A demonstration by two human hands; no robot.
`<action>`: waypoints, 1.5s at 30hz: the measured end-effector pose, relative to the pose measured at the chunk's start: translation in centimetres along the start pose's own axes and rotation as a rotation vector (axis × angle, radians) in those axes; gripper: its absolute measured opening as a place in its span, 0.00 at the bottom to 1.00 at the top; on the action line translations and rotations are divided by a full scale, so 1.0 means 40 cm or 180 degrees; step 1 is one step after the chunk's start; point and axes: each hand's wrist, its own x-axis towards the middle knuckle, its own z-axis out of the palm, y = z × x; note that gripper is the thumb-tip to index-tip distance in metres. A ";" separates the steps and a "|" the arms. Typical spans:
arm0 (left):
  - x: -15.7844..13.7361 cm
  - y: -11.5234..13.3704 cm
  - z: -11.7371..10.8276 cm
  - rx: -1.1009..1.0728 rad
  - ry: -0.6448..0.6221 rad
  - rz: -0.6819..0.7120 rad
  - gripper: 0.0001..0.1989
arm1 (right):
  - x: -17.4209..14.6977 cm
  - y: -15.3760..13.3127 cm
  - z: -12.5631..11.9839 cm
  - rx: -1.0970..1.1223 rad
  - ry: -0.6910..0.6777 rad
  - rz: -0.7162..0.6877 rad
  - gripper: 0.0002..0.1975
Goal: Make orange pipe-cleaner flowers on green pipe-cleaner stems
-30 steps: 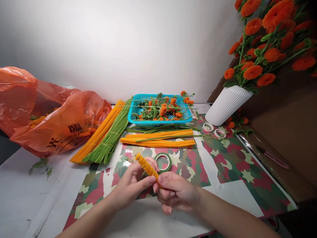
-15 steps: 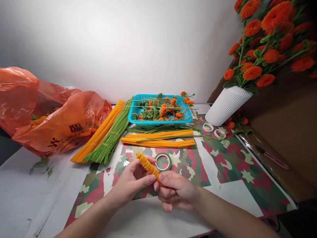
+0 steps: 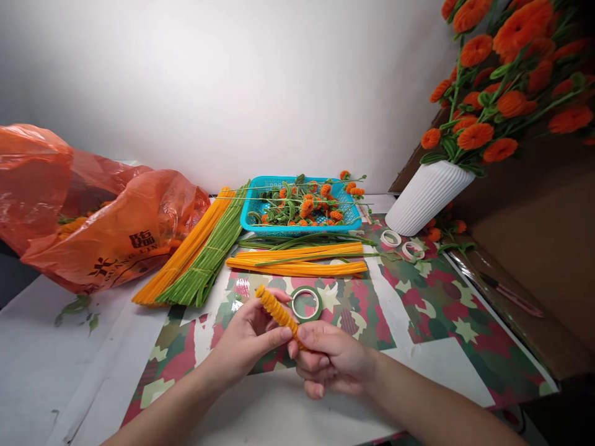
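Grip of left hand (image 3: 242,342) and right hand (image 3: 338,356) pinches the yellow coil (image 3: 277,311) toward its nearer end; the long axis slants forward-left from the right hand, beside the green tape roll (image 3: 318,307).

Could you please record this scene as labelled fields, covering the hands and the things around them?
Left hand: holding coiled yellow pipe cleaner
Right hand: gripping its lower end
Just beyond hands: green tape roll
Further back: blue basket of small orange flowers
Left of basket: yellow and green pipe-cleaner bundles
Far left: orange plastic bag
Far right: white ribbed vase of larger orange flowers
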 end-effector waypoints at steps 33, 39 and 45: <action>-0.003 0.006 -0.007 0.0733 0.0037 0.0096 0.09 | 0.003 0.019 0.022 -0.2602 0.1469 -0.1168 0.18; 0.005 0.009 0.013 0.0402 0.0283 -0.0284 0.10 | -0.005 0.012 0.030 -0.3770 0.1989 -0.1602 0.17; 0.006 0.017 0.022 0.0403 0.0417 -0.0277 0.09 | -0.005 0.008 0.034 -0.4249 0.2133 -0.1991 0.14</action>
